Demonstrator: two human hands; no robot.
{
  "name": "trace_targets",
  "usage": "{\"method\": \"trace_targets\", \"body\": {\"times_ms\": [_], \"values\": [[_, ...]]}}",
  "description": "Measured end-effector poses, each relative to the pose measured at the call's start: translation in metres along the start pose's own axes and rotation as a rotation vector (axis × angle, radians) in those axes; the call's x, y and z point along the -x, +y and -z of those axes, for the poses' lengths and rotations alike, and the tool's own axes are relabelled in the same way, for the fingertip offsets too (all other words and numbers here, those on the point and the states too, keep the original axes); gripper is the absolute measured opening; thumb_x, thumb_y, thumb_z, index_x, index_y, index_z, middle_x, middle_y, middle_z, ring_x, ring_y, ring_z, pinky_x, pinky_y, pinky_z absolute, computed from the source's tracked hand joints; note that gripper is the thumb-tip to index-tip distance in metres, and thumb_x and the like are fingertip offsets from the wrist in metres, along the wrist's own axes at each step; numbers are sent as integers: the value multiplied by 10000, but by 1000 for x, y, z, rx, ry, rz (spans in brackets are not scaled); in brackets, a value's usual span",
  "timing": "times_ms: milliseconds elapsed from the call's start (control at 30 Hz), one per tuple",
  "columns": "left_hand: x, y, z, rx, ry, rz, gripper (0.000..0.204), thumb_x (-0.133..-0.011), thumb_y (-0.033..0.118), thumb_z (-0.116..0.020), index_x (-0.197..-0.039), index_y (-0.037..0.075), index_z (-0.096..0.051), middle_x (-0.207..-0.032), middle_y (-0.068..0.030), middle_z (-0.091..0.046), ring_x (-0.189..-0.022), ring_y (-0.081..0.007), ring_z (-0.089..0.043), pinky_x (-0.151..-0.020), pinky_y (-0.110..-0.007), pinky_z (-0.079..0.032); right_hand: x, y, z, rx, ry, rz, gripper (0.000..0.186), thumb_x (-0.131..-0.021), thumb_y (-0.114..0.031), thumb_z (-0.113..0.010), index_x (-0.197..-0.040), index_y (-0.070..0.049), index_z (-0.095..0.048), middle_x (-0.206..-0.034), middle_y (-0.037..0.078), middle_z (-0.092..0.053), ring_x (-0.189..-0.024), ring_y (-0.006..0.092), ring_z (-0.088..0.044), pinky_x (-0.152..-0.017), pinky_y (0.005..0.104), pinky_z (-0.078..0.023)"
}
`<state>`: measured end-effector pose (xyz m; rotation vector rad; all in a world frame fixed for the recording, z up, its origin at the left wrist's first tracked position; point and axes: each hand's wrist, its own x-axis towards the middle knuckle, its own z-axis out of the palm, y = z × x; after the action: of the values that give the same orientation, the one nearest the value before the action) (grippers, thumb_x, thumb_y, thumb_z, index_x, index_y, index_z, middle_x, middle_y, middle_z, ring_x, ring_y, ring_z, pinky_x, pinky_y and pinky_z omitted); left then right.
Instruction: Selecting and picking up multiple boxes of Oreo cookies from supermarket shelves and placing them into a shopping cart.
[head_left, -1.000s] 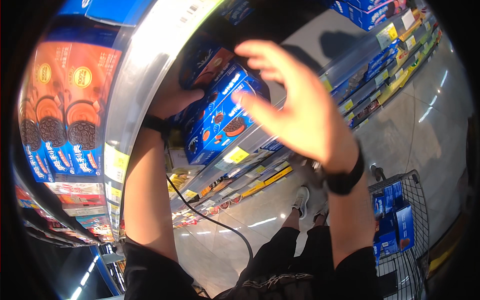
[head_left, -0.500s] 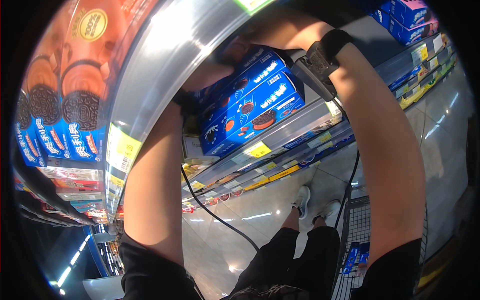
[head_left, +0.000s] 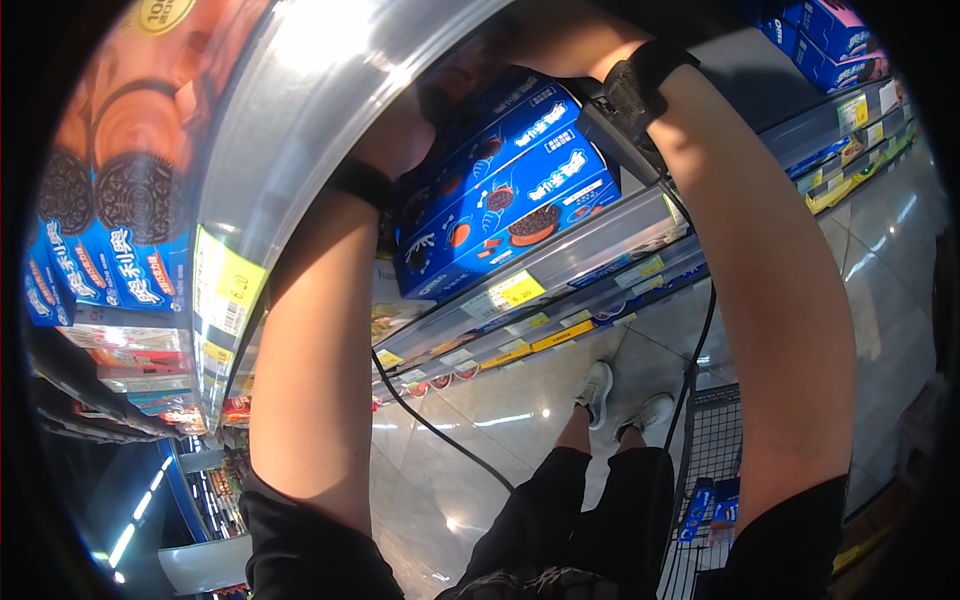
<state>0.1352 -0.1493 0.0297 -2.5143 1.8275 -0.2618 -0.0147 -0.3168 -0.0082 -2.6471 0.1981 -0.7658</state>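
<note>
Blue cookie boxes [head_left: 510,210] lie side by side on a shelf in front of me, with dark sandwich cookies pictured on them. Both my arms reach in under the shelf above. My left hand [head_left: 397,138] is at the left side of the boxes, its fingers lost in shadow. Across their far end stretches my right hand [head_left: 560,40], wearing a black strap and a small dark device at the wrist; its fingers are also too dark to make out. Whether either hand grips a box cannot be seen.
The upper shelf's clear edge [head_left: 270,130] curves close by, with cookie packs [head_left: 130,190] at its left. More blue boxes [head_left: 825,40] stand far right. A wire shopping cart [head_left: 705,450] holding blue packs is beside my legs. Black cables [head_left: 430,425] hang near my arms.
My left hand has come further into sight beside the boxes. The view has shifted slightly; the boxes stay in about the same place on the shelf.
</note>
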Motion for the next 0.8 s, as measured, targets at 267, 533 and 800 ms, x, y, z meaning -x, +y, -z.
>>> {"method": "trace_targets", "body": {"times_ms": [267, 533, 800], "values": [[-3, -45, -12, 64, 134, -48, 676, -822, -42, -680, -1460, 108, -508, -1389, -187, -597, -1315, -368, -537, -1111, -442, -429, -8, 6, -16, -189, 124, -148, 415, -832, -342, -784, -1171, -107, -742, -1203, 193, -700, -1116, 330, -673, -954, 417, -541], [10, 14, 26, -192, 57, 9, 713, -826, 12, -669, -1499, 154, -481, -1488, -224, -492, -1405, -399, -434, -1161, -477, -362, 26, 5, 5, -60, 202, -97, 398, -937, -313, -678, -1282, -115, -672, -1271, 192, -663, -1169, 346, -644, -986, 411, -523], [60, 85, 66, -159, 241, -58, 480, -898, 10, -598, -1367, 113, -600, -1313, -212, -621, -1234, -396, -583, -1052, -452, -461, 93, 2, 57, 33, -94, -369, 406, -964, -222, -694, -1313, -36, -603, -1269, 180, -665, -1134, 284, -663, -970, 351, -540]]}}
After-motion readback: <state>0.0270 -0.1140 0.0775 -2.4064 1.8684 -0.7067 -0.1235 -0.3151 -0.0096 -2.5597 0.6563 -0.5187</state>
